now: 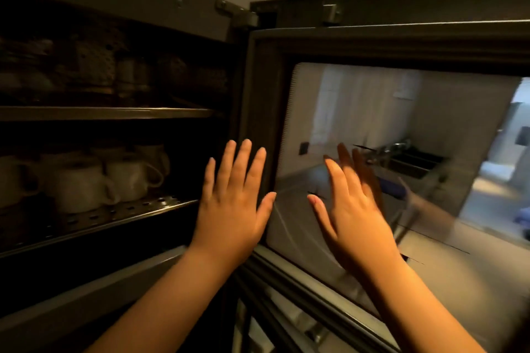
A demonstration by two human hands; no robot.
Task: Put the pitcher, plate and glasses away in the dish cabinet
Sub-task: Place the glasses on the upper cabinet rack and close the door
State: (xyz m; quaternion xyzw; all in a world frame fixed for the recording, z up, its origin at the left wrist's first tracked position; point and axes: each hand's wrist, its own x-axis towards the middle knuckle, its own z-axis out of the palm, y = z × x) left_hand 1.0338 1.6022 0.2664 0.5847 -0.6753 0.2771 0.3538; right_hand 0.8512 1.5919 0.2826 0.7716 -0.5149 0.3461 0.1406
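Head view: two bare hands are raised, fingers straight and spread, in front of an open dish cabinet [120, 123] that fills the left half of the frame. The left hand [233, 209], at lower centre, is flat with its back to the camera and holds nothing; its fingertips overlap the dark frame of the cabinet door [401, 46], though actual contact cannot be told. The right hand [354, 218], just beside it to the right, is also flat and empty, its fingers lying against or very near the door's glass pane [372, 112], where a dim reflection of fingers shows just above them. The door stands swung out toward the right of the frame, hinged at upper centre, and its glass mirrors a pale room with a counter and sink.

Inside the cabinet, at middle left, white mugs [94, 178] with handles stand crowded on a perforated metal shelf [109, 215]. On the upper shelf [106, 112], at upper left, sit dark, patterned vessels [94, 63] too dim to identify. The pitcher, plate and glasses named in the task cannot be made out among the shadowed crockery. Both forearms enter from the bottom edge.
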